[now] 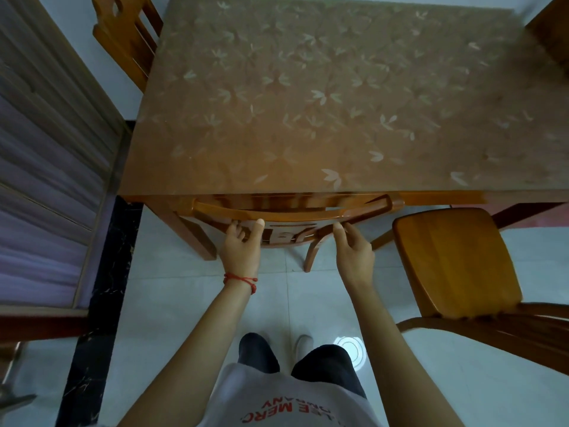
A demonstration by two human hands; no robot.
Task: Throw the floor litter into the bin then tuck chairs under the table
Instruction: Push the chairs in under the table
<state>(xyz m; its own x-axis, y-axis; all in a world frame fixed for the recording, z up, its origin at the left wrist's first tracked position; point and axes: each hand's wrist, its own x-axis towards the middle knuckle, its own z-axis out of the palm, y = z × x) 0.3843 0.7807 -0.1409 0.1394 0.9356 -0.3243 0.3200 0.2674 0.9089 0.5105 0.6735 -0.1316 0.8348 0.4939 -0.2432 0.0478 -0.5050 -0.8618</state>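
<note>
A wooden chair (292, 212) stands pushed in under the near edge of the table (308, 103), only its curved backrest showing. My left hand (241, 248) touches the backrest from below, fingers spread, thumb up. My right hand (354, 251) is just under the backrest's right end, fingers loosely apart; whether it touches the wood is unclear. A second wooden chair (455, 260) stands pulled out to the right, its seat fully clear of the table. No litter or bin is visible.
A third chair (129, 35) sits at the table's far left side, and another chair's edge (551, 29) shows at the far right. A wood-framed panel (52, 149) lines the left. My feet (277, 349) stand on light floor tiles.
</note>
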